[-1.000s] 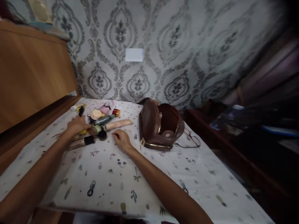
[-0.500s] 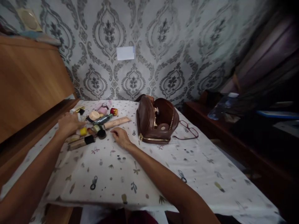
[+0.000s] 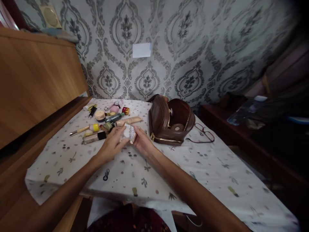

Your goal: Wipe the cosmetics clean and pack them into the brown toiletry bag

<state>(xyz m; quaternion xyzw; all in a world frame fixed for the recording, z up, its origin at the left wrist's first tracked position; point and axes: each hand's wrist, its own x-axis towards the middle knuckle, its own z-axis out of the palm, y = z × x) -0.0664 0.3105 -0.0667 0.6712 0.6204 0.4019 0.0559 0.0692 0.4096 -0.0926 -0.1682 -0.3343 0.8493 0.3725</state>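
Note:
Both hands meet over the table, holding a small white item with a silvery, sparkling side [image 3: 129, 132]; its exact kind I cannot make out. My left hand [image 3: 111, 145] has its fingers and thumb closed on the left side of it. From the right, my right hand [image 3: 144, 140] pinches the silvery side. Just behind and left of the hands lie a foundation bottle with a black cap [image 3: 93, 138], a yellow-capped item [image 3: 95, 127], a beige tube [image 3: 130, 120] and a dark green tube [image 3: 114, 118]. The open brown leather bag [image 3: 160, 119] stands to the right.
Red-framed glasses [image 3: 205, 135] lie right of the bag. Further back are a red jar with gold [image 3: 126, 111], a round powder container [image 3: 99, 116] and a thin brush [image 3: 79, 130]. A wooden cabinet [image 3: 43, 74] borders the left; a plastic bottle [image 3: 248, 109] is beyond the right edge.
My left hand has come back from the far left of the cosmetics with the white and silvery item. My right hand has closed on it too. The view has shifted left.

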